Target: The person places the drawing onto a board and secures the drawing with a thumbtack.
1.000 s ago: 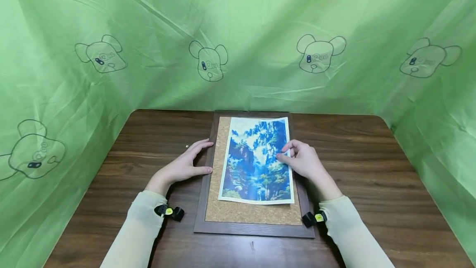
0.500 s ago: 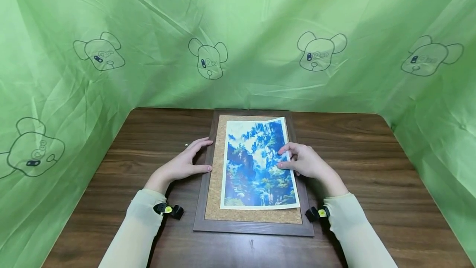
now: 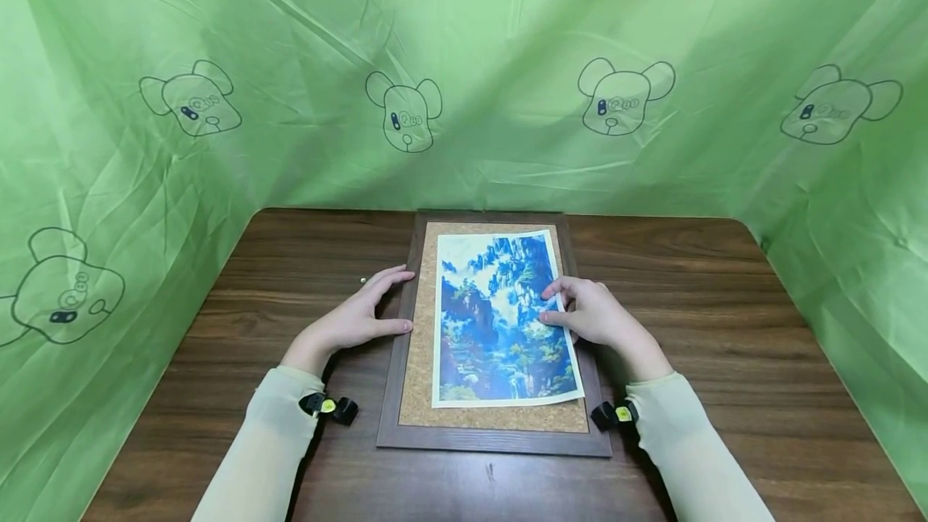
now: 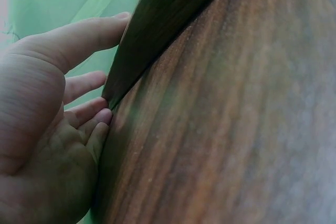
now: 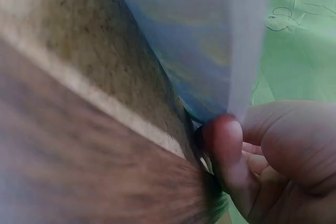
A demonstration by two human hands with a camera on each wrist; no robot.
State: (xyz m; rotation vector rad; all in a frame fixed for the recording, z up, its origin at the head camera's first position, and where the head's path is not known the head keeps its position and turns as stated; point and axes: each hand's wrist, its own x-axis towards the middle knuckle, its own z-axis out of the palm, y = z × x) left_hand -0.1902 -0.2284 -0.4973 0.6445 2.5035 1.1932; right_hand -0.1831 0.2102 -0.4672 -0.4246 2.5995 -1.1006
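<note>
One printed landscape picture (image 3: 496, 337) lies over the framed cork board (image 3: 507, 419), its right edge raised and bare cork showing on the board's left and near sides. At the board's right side, the right hand (image 3: 598, 314) pinches that raised edge, thumb on the face of the print, while at the board's left side the left hand (image 3: 351, 316), thumb and fingers spread apart, touches the frame and grasps nothing.
</note>
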